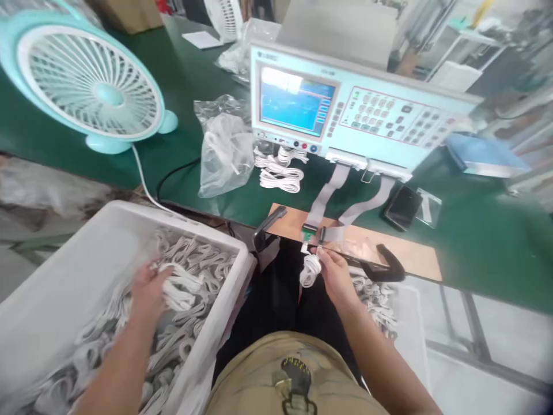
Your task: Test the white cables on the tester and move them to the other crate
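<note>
Over the white bin at the left, my left hand (149, 288) is closed on a coiled white cable (179, 288), its outline blurred. More bundled white cables (216, 265) lie beneath it. My right hand (334, 268) pinches a white cable end at the table's front edge. That cable's coil (310, 271) hangs beside the fingers, just below a small green circuit board (308, 235). Two grey ribbon cables (322, 202) run from the board area up to the tester (363, 104), whose blue screen is lit.
Black clamps (268, 227) grip a wooden strip (415, 256) along the table edge. A turquoise fan (99, 86) stands at the left. Near the tester lie a clear plastic bag (227, 150), coiled cables (280, 173) and a phone (402, 207). Another cable bin (408, 323) sits low right.
</note>
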Demonstrator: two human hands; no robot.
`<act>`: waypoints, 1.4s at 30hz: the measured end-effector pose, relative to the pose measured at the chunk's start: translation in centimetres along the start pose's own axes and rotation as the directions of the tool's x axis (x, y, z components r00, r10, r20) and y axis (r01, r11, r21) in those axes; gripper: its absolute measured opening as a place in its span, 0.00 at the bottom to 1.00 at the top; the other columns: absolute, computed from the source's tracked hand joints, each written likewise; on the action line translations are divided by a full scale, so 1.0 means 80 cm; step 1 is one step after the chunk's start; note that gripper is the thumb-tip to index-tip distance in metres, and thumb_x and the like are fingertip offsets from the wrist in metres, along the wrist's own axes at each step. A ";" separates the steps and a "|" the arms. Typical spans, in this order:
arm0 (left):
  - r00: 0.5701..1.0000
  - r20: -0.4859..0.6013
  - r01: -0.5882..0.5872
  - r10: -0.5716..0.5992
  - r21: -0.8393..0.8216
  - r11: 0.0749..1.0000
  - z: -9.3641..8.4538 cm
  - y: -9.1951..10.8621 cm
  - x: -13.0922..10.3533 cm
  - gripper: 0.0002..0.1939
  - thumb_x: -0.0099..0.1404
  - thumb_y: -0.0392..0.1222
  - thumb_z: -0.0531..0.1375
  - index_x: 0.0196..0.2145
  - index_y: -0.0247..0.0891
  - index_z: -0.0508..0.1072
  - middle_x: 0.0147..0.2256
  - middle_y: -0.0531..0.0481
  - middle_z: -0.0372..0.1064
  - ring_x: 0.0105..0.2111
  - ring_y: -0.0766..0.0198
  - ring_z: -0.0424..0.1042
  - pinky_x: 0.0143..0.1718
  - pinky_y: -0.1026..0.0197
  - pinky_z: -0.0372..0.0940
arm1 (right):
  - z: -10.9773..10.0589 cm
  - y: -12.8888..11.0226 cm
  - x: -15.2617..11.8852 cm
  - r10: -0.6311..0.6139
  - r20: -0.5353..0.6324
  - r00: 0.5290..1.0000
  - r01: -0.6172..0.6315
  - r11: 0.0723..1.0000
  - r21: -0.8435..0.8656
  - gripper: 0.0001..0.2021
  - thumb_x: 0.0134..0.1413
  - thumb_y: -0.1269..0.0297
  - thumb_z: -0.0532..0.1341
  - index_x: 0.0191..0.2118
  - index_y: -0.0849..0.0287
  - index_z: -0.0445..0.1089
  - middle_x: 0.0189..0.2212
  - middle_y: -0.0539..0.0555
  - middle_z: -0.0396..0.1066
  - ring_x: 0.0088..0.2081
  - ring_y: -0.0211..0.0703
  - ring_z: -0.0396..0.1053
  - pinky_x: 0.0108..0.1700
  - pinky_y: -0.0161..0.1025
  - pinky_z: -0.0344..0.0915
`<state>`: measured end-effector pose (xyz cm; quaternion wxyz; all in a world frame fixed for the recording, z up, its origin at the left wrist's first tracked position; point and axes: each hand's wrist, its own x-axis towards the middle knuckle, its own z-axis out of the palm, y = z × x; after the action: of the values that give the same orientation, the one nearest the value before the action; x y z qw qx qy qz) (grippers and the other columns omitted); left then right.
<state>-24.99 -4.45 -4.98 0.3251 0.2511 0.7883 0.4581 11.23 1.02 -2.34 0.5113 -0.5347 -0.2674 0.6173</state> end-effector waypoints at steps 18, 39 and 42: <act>0.554 0.833 0.190 0.000 -0.127 0.973 0.236 0.126 -0.135 0.08 0.50 0.41 0.59 0.25 0.32 0.72 0.19 0.53 0.66 0.18 0.69 0.63 0.22 0.67 0.56 | 0.011 0.001 -0.008 -0.064 0.009 0.998 0.063 0.997 0.033 0.12 0.42 0.56 0.63 0.23 0.62 0.68 0.18 0.47 0.63 0.20 0.32 0.56 0.25 0.33 0.53; 0.116 0.965 0.432 -0.236 0.165 0.887 0.260 0.053 -0.203 0.08 0.48 0.36 0.57 0.27 0.32 0.73 0.18 0.52 0.64 0.18 0.69 0.62 0.20 0.68 0.56 | -0.108 -0.039 -0.116 -0.271 0.791 0.549 0.834 0.111 -0.541 0.13 0.57 0.65 0.54 0.46 0.56 0.68 0.40 0.56 0.70 0.40 0.41 0.66 0.43 0.40 0.64; 0.039 0.959 0.464 -0.280 0.231 0.855 0.264 0.050 -0.210 0.07 0.47 0.35 0.58 0.27 0.32 0.73 0.21 0.51 0.67 0.22 0.66 0.66 0.24 0.66 0.59 | -0.076 -0.044 -0.111 -0.242 0.885 0.397 0.918 0.102 -0.384 0.12 0.57 0.65 0.54 0.46 0.55 0.68 0.39 0.55 0.71 0.42 0.42 0.65 0.46 0.41 0.63</act>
<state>2.25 -2.46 -4.46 0.8767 0.2470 0.3887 0.1390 17.30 -7.26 2.43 0.2482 -0.2926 -0.8948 0.2283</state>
